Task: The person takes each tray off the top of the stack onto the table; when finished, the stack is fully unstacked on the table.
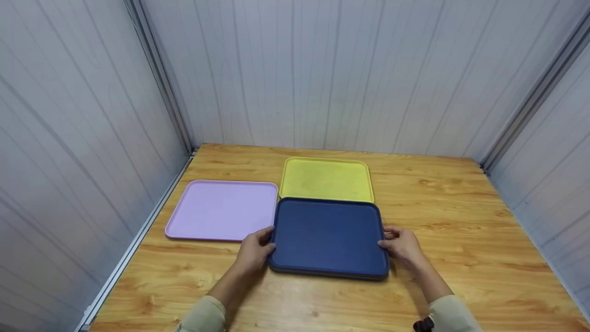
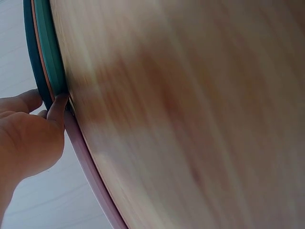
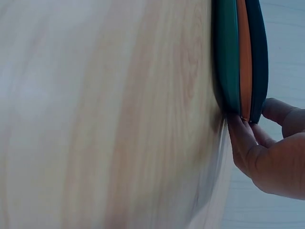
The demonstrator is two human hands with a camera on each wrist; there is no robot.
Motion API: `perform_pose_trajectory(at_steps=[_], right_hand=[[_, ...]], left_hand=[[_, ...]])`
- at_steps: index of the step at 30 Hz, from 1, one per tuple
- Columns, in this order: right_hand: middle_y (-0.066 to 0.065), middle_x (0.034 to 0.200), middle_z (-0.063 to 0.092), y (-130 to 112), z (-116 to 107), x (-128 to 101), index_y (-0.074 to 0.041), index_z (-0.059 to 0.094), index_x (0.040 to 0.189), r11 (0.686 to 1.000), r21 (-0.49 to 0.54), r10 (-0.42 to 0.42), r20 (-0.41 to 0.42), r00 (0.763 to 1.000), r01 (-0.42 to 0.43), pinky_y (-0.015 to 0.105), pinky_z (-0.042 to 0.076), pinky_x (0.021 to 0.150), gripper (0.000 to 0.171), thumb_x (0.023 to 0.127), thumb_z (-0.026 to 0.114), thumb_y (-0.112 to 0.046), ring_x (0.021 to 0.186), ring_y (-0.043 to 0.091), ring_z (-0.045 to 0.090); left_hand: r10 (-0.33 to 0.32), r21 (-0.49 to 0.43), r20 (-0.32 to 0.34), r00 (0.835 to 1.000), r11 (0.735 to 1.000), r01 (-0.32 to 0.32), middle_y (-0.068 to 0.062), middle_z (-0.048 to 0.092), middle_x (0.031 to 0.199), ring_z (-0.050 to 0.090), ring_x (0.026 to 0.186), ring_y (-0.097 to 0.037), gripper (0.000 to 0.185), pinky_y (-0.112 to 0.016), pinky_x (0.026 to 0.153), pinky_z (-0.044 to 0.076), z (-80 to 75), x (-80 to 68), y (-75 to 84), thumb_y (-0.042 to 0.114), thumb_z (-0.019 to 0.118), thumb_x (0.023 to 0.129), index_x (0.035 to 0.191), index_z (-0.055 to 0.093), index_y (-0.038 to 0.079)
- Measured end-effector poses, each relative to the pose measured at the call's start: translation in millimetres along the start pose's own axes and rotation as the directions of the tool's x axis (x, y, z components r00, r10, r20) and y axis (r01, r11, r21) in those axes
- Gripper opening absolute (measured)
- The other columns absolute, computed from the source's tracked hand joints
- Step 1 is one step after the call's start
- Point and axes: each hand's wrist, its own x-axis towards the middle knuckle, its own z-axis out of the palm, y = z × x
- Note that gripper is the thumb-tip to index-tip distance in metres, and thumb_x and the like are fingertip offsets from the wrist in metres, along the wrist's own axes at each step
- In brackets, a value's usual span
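Observation:
A navy tray (image 1: 329, 236) tops a short stack near the middle of the table. The wrist views show an orange tray (image 3: 245, 57) under it and a green tray (image 3: 226, 59) at the bottom. My left hand (image 1: 255, 251) grips the stack's left edge, thumb by the navy rim and a finger down at the green tray. At the opposite edge my right hand (image 1: 404, 245) holds the stack between thumb and fingers. Left of the stack lies a lilac tray (image 1: 226, 210), close to my left fingers. Just behind the stack is a yellow tray (image 1: 327, 179).
The trays are on a wood-grain table (image 1: 438, 193). Pale panelled walls (image 1: 295, 78) enclose it at the back, left and right, with a metal strip (image 1: 138, 240) along the left table edge.

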Motion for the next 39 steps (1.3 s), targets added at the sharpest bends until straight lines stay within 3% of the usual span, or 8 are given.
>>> perform_pose_trajectory(at_steps=[11,15,22,28,34,39], right_hand=[[0.017,0.097,0.067,-1.8,-3.7,0.5,0.014,0.054,0.124,0.998,0.066,0.01,0.014,1.0,-0.011,0.025,0.055,0.067,0.047,0.079,0.066,0.011,0.08,0.014,0.063],[0.018,0.096,0.067,-1.4,-8.6,0.5,0.015,0.052,0.125,0.996,0.093,0.014,0.021,1.0,-0.016,0.027,0.055,0.066,0.047,0.081,0.065,0.01,0.079,0.015,0.065],[0.015,0.092,0.067,1.7,-16.9,-0.5,0.011,0.045,0.133,0.977,0.197,0.068,0.081,0.994,-0.082,0.033,0.057,0.064,0.051,0.085,0.061,0.007,0.075,0.02,0.067],[0.016,0.097,0.067,4.9,-22.7,-2.3,0.009,0.04,0.138,0.955,0.272,0.084,0.149,0.985,-0.123,0.038,0.057,0.069,0.049,0.092,0.055,0.001,0.081,0.024,0.068],[0.019,0.106,0.066,8.2,-29.2,-6.3,0.011,0.037,0.139,0.954,0.272,0.074,0.209,0.975,-0.13,0.039,0.056,0.076,0.051,0.093,0.056,-0.002,0.089,0.024,0.067],[0.021,0.108,0.065,10.6,-35.6,-9.6,0.018,0.033,0.137,0.962,0.247,0.044,0.27,0.962,-0.113,0.038,0.056,0.077,0.053,0.094,0.055,-0.003,0.091,0.025,0.066]], left_hand=[[0.014,0.037,0.011,1.0,0.999,-0.014,-0.016,0.057,0.13,0.048,0.125,-0.026,0.043,-0.039,0.104,0.038,-1.1,1.8,-3.2,0.003,0.061,0.091,0.134,0.054,0.002],[0.03,0.039,0.014,0.999,0.999,-0.031,-0.015,0.057,0.13,0.048,0.125,-0.025,0.043,-0.038,0.105,0.037,-1.5,2.2,-4.3,0.0,0.058,0.091,0.133,0.053,0.001],[0.079,0.073,0.027,0.996,0.994,-0.081,-0.017,0.058,0.128,0.048,0.124,-0.027,0.055,-0.04,0.105,0.036,-1.2,0.8,-6.9,-0.007,0.065,0.08,0.133,0.053,-0.002],[0.072,0.065,0.048,0.996,0.995,-0.075,-0.018,0.056,0.13,0.045,0.126,-0.028,0.063,-0.042,0.107,0.033,-1.0,0.7,-7.7,-0.009,0.069,0.073,0.133,0.052,-0.003],[0.076,0.053,0.038,0.996,0.996,-0.078,-0.022,0.055,0.13,0.045,0.126,-0.032,0.061,-0.042,0.108,0.032,-0.4,0.3,-7.7,-0.011,0.069,0.072,0.13,0.051,-0.009],[0.089,0.121,0.046,0.995,0.988,-0.094,-0.023,0.053,0.131,0.044,0.127,-0.034,0.054,-0.042,0.107,0.033,-0.8,0.3,-7.3,-0.007,0.067,0.077,0.129,0.051,-0.011]])
